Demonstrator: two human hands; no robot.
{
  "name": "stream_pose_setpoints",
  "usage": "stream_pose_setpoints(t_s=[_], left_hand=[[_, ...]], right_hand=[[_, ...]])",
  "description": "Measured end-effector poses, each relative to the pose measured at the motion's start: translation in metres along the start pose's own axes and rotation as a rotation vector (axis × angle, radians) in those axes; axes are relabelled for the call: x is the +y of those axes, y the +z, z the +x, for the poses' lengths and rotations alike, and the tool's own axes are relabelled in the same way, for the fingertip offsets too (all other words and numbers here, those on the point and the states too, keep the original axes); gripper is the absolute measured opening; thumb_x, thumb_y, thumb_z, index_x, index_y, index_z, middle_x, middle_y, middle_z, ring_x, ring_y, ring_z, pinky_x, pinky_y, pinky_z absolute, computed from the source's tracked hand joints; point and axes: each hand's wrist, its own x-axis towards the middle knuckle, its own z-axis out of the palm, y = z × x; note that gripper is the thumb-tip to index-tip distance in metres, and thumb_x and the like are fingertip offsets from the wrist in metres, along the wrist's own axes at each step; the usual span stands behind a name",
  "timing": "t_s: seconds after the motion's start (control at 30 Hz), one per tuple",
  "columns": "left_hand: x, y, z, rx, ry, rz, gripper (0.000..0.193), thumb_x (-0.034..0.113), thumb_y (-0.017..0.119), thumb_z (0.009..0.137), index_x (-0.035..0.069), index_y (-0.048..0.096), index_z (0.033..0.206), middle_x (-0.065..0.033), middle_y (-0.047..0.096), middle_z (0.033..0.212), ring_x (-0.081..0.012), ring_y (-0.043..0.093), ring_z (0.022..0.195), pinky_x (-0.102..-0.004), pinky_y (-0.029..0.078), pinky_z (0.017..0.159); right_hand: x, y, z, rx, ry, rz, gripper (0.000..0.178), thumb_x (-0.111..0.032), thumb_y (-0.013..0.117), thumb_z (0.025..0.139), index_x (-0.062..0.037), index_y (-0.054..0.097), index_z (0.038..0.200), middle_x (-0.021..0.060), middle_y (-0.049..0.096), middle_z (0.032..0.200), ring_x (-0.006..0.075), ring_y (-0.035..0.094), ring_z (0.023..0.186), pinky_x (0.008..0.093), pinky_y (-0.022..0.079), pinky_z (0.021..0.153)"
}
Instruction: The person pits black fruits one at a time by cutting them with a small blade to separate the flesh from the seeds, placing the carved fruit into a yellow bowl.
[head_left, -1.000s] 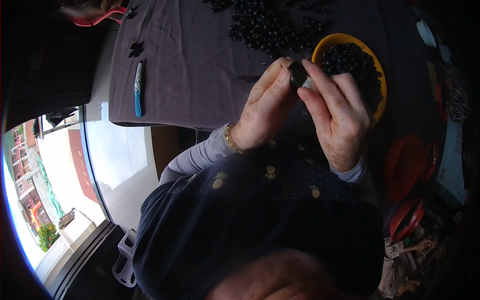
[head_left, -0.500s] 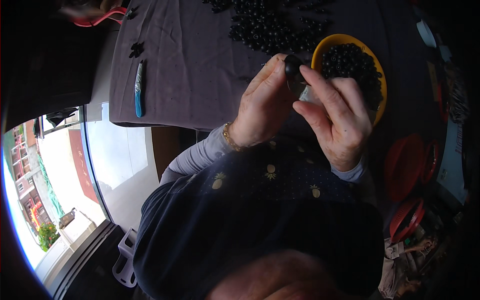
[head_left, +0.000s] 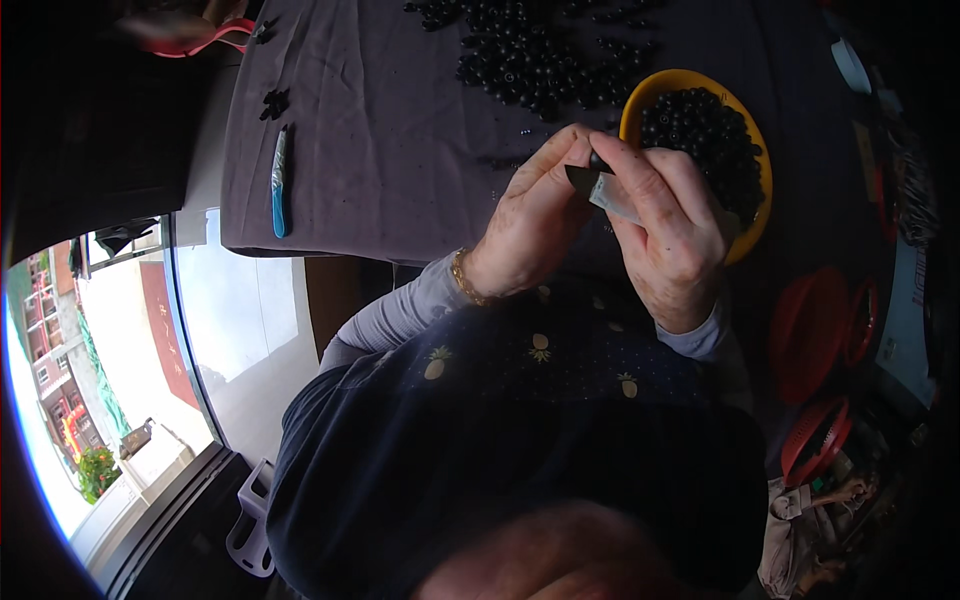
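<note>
My left hand (head_left: 538, 215) pinches a small, rounded black part (head_left: 598, 161) between thumb and fingertips, and the fingers hide most of it. In my right hand (head_left: 675, 225) is a short knife blade (head_left: 580, 180) with a pale wrapped grip (head_left: 613, 198). The dark blade lies beside the black part, close to my left thumb. My right index fingertip reaches over to the part. Just to the right of my hands stands a yellow bowl (head_left: 766, 185) filled with similar black parts (head_left: 700, 130).
A heap of black parts (head_left: 530, 65) lies on the dark tablecloth (head_left: 370, 140) at the far side. Toward the left are a blue-handled craft knife (head_left: 279, 190) and a few black scraps (head_left: 274, 103). Red baskets (head_left: 808, 325) stand at the right.
Both hands have shifted slightly. The right hand has closed in on the left, and the blade now shows beside the black part, which the fingers cover more than before.
</note>
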Motion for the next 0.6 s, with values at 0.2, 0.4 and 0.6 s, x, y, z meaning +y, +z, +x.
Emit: stream_pose_setpoints(t_s=[0.2, 0.4, 0.6], left_hand=[[-0.004, -0.010, 0.013, 0.060, 0.002, 0.562, 0.030, 0.031, 0.045, 0.098, 0.004, 0.055, 0.088, 0.0003, 0.050, 0.074, -0.0088, 0.048, 0.070, -0.0265, 0.042, 0.069], [0.020, -0.101, 0.042, 0.453, 0.427, 1.570, 0.010, 0.012, 0.053, 0.088, 0.003, 0.058, 0.089, -0.0138, 0.056, 0.085, -0.0321, 0.057, 0.078, -0.0401, 0.046, 0.072], [0.037, -0.137, 0.062, 0.179, 0.534, 1.978, 0.021, 0.002, 0.055, 0.083, 0.004, 0.058, 0.103, -0.0123, 0.054, 0.104, -0.0313, 0.053, 0.097, -0.0398, 0.045, 0.083]], right_hand=[[0.012, -0.014, -0.009, -0.075, 0.253, -0.157, 0.026, 0.003, 0.069, 0.075, -0.0018, 0.062, 0.100, 0.0092, 0.059, 0.086, 0.0208, 0.063, 0.077, 0.0316, 0.052, 0.062], [0.057, -0.048, -0.035, -0.274, 0.619, -0.540, 0.029, -0.029, 0.061, 0.088, -0.0086, 0.064, 0.108, 0.0046, 0.060, 0.092, 0.0196, 0.063, 0.082, 0.0320, 0.054, 0.067], [0.047, -0.034, -0.029, -0.143, 0.524, -0.212, 0.023, -0.016, 0.065, 0.086, -0.0031, 0.066, 0.105, 0.0073, 0.060, 0.088, 0.0172, 0.062, 0.076, 0.0279, 0.051, 0.063]])
